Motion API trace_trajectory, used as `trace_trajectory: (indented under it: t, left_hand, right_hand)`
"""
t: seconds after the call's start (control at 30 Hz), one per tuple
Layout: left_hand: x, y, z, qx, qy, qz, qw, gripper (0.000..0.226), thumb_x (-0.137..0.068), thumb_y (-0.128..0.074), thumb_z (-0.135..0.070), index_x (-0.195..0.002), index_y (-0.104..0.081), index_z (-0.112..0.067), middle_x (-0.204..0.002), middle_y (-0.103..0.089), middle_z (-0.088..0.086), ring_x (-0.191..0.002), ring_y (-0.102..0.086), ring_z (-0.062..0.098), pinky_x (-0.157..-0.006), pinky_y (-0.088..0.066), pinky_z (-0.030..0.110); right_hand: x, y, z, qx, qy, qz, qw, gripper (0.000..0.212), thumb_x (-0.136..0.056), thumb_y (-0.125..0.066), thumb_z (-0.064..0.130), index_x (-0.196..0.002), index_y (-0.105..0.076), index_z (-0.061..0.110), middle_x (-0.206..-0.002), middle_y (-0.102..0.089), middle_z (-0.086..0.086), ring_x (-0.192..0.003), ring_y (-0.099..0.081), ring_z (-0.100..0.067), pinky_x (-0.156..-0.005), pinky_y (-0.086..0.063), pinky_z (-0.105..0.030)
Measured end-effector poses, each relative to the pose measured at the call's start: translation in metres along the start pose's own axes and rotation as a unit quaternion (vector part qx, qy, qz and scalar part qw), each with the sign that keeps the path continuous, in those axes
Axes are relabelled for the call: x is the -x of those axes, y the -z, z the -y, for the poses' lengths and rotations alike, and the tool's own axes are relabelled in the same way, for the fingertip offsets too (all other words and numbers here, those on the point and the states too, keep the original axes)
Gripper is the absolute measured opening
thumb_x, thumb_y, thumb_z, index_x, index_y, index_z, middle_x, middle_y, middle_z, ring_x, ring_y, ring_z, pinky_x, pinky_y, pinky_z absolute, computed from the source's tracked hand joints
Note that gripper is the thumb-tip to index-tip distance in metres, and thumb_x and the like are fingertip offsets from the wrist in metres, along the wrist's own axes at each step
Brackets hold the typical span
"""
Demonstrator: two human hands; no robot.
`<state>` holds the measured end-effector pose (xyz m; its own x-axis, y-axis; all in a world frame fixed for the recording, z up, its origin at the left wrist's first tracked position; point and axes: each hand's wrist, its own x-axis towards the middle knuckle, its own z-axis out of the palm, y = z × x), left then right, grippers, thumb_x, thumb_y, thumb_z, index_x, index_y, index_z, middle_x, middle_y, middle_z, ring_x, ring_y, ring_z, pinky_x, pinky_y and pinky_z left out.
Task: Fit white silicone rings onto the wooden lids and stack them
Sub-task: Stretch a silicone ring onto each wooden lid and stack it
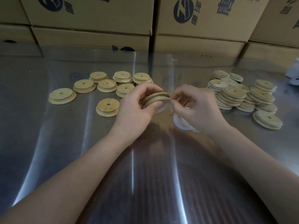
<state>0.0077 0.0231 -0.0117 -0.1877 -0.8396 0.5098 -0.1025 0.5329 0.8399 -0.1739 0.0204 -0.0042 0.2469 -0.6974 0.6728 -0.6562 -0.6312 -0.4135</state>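
Note:
My left hand [137, 104] grips a round wooden lid [155, 98] on edge above the middle of the metal table [48, 143]. My right hand [195, 107] pinches a white silicone ring [168, 99] at the lid's right rim, stretched against its groove. Loose white rings [181, 123] lie in a small pile on the table under my right wrist. Bare wooden lids [62, 96] with centre holes lie scattered to the left. Lids fitted with rings [233, 96] are stacked in several piles to the right.
Cardboard boxes [90, 18] with dark logos stand stacked along the back of the table. White objects [293, 75] sit at the far right edge. The shiny steel surface stretches wide in front of me, toward the near edge.

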Motion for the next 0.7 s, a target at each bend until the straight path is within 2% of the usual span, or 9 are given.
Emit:
trace_trajectory:
  t: [0.1, 0.17, 0.27, 0.37, 0.43, 0.53, 0.7]
  left_hand:
    - [-0.0002, 0.0003, 0.0003, -0.003, 0.002, 0.006, 1.0, 0.034, -0.087, -0.065, 0.005, -0.113, -0.064, -0.016, -0.108, -0.068, -0.002, -0.106, -0.064, 0.008, -0.097, -0.05, 0.031]
    - [-0.0003, -0.0002, 0.0009, -0.001, 0.009, 0.007, 1.0, 0.034, -0.088, -0.063, 0.005, -0.113, -0.065, -0.018, -0.109, -0.069, -0.003, -0.106, -0.064, 0.009, -0.097, -0.051, 0.036]
    - [0.0002, -0.0017, 0.0034, 0.034, 0.042, 0.001, 0.999, 0.031, -0.09, -0.061, 0.003, -0.107, -0.067, -0.023, -0.105, -0.07, -0.004, -0.103, -0.065, 0.015, -0.085, -0.057, 0.048]
    - [0.0001, -0.0012, 0.0052, 0.077, 0.073, -0.009, 0.994, 0.03, -0.092, -0.059, 0.002, -0.105, -0.068, -0.024, -0.103, -0.068, -0.009, -0.1, -0.066, 0.015, -0.067, -0.062, 0.042]
    - [-0.0006, -0.0006, 0.0058, 0.088, 0.077, -0.014, 0.993, 0.031, -0.092, -0.058, 0.003, -0.104, -0.068, -0.024, -0.103, -0.068, -0.01, -0.101, -0.066, 0.014, -0.064, -0.062, 0.038]
    - [-0.0014, -0.0005, 0.0071, 0.088, 0.081, -0.013, 0.993, 0.031, -0.092, -0.059, 0.002, -0.103, -0.068, -0.026, -0.103, -0.069, -0.01, -0.099, -0.066, 0.011, -0.065, -0.062, 0.04]
    - [-0.0052, 0.0011, 0.0054, 0.051, 0.049, -0.013, 0.997, 0.035, -0.09, -0.058, 0.006, -0.102, -0.068, -0.026, -0.103, -0.069, -0.012, -0.103, -0.065, 0.01, -0.086, -0.056, 0.051]
  right_hand:
    - [-0.0004, -0.0005, 0.0003, -0.046, -0.046, 0.0, 0.998, 0.011, -0.084, -0.067, 0.009, -0.082, -0.064, 0.019, -0.072, -0.062, 0.012, -0.067, -0.064, -0.011, -0.066, -0.054, -0.031]
    - [-0.0012, -0.0008, 0.0019, -0.081, -0.079, -0.002, 0.994, 0.015, -0.084, -0.066, 0.012, -0.08, -0.062, 0.026, -0.074, -0.064, 0.01, -0.067, -0.066, -0.017, -0.066, -0.055, -0.037]
    - [-0.0016, -0.0026, 0.0044, -0.104, -0.112, -0.004, 0.988, 0.013, -0.083, -0.068, 0.016, -0.078, -0.062, 0.026, -0.074, -0.066, 0.006, -0.066, -0.067, -0.024, -0.067, -0.056, -0.044]
    - [-0.0009, -0.0053, 0.0063, -0.114, -0.139, -0.011, 0.984, 0.016, -0.083, -0.073, 0.014, -0.077, -0.063, 0.025, -0.071, -0.067, 0.006, -0.065, -0.067, -0.024, -0.067, -0.057, -0.044]
    - [-0.0007, -0.0075, 0.0072, -0.108, -0.151, -0.013, 0.982, 0.018, -0.082, -0.074, 0.013, -0.075, -0.063, 0.025, -0.07, -0.067, 0.006, -0.065, -0.067, -0.024, -0.067, -0.057, -0.043]
    - [-0.0005, -0.0095, 0.008, -0.102, -0.168, -0.018, 0.98, 0.019, -0.082, -0.074, 0.012, -0.072, -0.062, 0.023, -0.07, -0.068, 0.003, -0.066, -0.067, -0.024, -0.067, -0.057, -0.042]
    - [-0.0023, -0.0063, 0.008, -0.131, -0.196, -0.025, 0.972, 0.015, -0.077, -0.073, 0.014, -0.068, -0.063, 0.021, -0.068, -0.069, -0.002, -0.066, -0.068, -0.027, -0.067, -0.058, -0.045]
